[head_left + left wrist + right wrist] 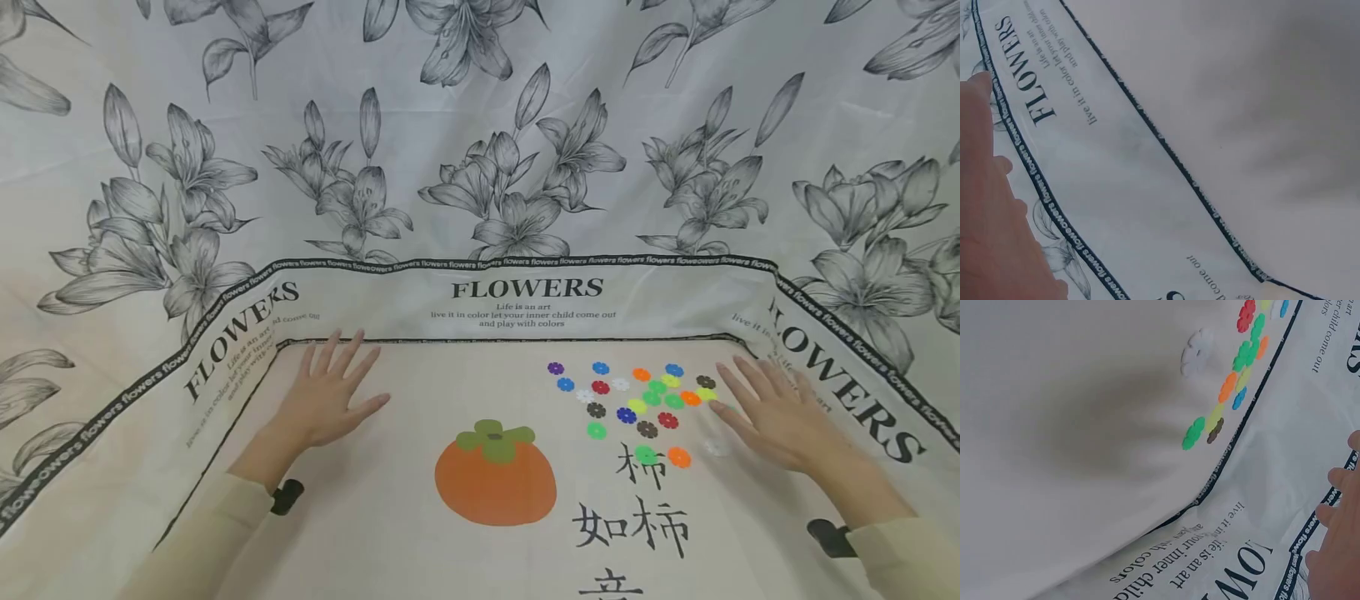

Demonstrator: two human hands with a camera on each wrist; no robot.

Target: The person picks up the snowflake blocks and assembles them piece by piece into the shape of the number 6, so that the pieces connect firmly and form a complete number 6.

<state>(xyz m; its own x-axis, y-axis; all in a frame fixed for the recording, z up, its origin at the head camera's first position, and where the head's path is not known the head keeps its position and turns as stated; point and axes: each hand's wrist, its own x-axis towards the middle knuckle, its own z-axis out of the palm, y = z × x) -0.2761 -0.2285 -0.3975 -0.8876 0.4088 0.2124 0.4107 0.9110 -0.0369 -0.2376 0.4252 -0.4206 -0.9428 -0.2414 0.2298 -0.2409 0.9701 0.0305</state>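
In the head view my left hand (pixel 327 393) hovers over the left part of the cloth, its fingers spread and holding nothing. My right hand (pixel 776 412) is spread in the same way at the right, beside a group of small flower-shaped discs in several colours. Among them are a red disc (pixel 667 420), a purple disc (pixel 556 367), an orange disc (pixel 678 457) and a dark blue disc (pixel 626 415). Nearest the right fingertips lie a yellow disc (pixel 707 395) and a white disc (pixel 716 447). The right wrist view also shows a green disc (pixel 1194 433).
The pale cloth (pixel 360 517) bears a printed orange persimmon (pixel 495 483) and dark written characters (pixel 630 529). A white border (pixel 360 304) lettered FLOWERS rises around the back and sides. Behind it hangs flower-printed fabric (pixel 465 108).
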